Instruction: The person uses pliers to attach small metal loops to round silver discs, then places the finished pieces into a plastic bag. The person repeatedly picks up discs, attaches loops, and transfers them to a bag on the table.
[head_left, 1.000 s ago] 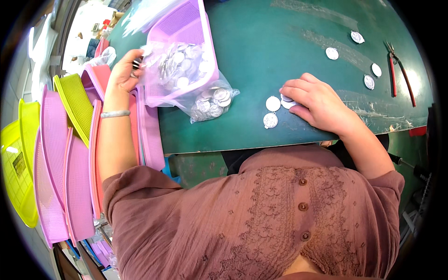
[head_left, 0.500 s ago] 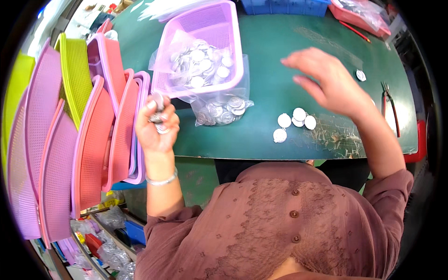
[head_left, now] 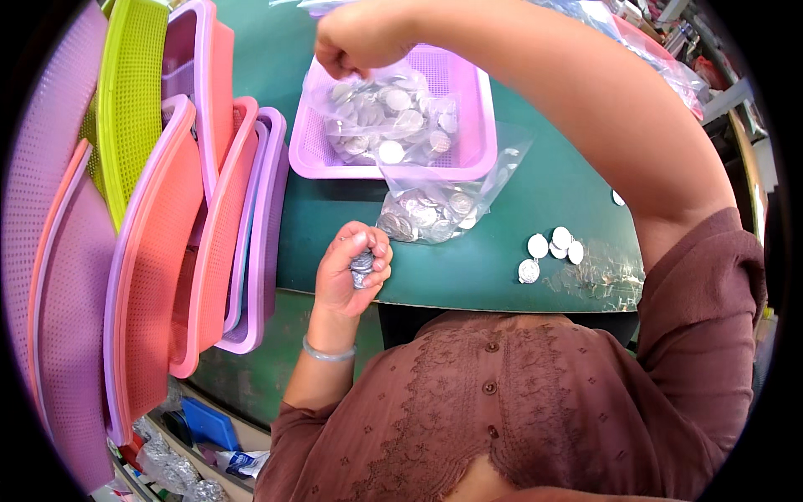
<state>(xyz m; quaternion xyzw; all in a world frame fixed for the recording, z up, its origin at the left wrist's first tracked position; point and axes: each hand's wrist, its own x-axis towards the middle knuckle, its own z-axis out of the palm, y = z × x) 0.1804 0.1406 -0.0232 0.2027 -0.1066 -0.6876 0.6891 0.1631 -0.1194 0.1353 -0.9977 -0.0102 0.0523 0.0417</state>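
Note:
My left hand [head_left: 355,266] is closed around several silver round discs [head_left: 361,268], held just above the table's near edge. With its arm stretched across the table, my right hand [head_left: 364,38] is over the far left part of a purple plastic basket [head_left: 393,172]. Its fingers are curled down, and whatever they grip is hidden. Inside the basket a clear plastic bag [head_left: 456,113] holds many silver discs [head_left: 408,122]. A second clear bag [head_left: 502,163] with more discs [head_left: 427,213] lies against the basket's near side. Several loose discs [head_left: 538,245] rest to the right on the table.
Stacked pink, purple and green baskets [head_left: 159,276] stand on edge along the left. The green table [head_left: 335,197] has a scratched near right edge. Another disc [head_left: 618,197] shows beside my right arm. Below left, a blue box [head_left: 209,422] sits among plastic bags.
My right hand has swung from over the table's right side to the far left of the basket. My left hand, still holding discs, has moved right and lower. The view has shifted.

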